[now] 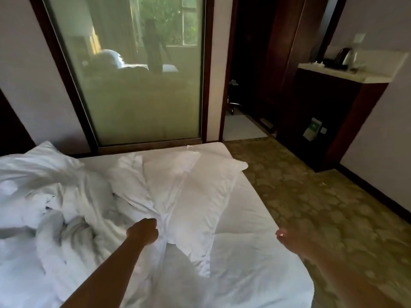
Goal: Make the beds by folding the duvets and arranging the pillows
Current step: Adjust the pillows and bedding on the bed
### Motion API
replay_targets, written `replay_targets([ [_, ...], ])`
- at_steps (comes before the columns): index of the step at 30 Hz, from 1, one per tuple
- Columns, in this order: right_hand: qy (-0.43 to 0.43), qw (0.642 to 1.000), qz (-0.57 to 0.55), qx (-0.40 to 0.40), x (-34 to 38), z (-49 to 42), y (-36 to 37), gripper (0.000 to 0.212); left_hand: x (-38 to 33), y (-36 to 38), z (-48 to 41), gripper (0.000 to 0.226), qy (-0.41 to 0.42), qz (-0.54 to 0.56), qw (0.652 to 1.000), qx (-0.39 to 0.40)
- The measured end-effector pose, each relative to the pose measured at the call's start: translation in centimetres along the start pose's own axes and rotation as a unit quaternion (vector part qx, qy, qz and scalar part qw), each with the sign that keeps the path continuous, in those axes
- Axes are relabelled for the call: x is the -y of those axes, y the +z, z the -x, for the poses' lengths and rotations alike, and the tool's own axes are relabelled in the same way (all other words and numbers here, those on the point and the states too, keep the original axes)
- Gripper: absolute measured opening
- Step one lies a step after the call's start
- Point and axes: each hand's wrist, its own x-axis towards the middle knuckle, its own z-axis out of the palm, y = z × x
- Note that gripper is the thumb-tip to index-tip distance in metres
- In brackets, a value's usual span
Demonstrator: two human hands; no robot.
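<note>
Pillow (195, 196): lying slantwise across the bed (255, 223), its near end bunching at the left grip; a second pillow (130, 172) is leaning just behind it.
Duvet (44, 196): sitting crumpled in a heap on the bed's left side.
Left grip (143, 232): curling into a fist, seemingly pinching the pillow's near edge.
Right grip (289, 238): hovering blurred over the bed's edge; I cannot tell how its fingers are lying.
Handling: looking light, soft and floppy, probably sagging if lifted from one point; taking both near corners is likely serving better.

Head view, looking down over bed (255, 218), close.
</note>
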Motion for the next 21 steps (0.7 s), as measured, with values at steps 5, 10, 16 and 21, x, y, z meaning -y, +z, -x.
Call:
replay_targets([
  [5,-0.011,0.999,0.025,-0.038,0.7,-7.3,-4.9,0.022,-4.5,-2.3,-7.3,0.038,-0.014,0.022,1.0,-0.005],
  [10,-0.053,0.995,0.077,0.021,2.3,-12.5,-5.2,0.03,-7.4,-1.9,-11.8,0.041,-0.009,0.031,0.999,0.044],
  [16,-0.101,0.987,0.078,0.095,5.5,-21.8,-6.0,0.032,-9.1,-1.2,-15.7,0.05,-0.034,0.129,0.987,0.085],
  [21,-0.147,0.973,0.092,0.151,8.6,-29.9,-5.2,0.034,-11.1,0.5,-17.6,0.053,-0.089,0.174,0.976,0.092],
])
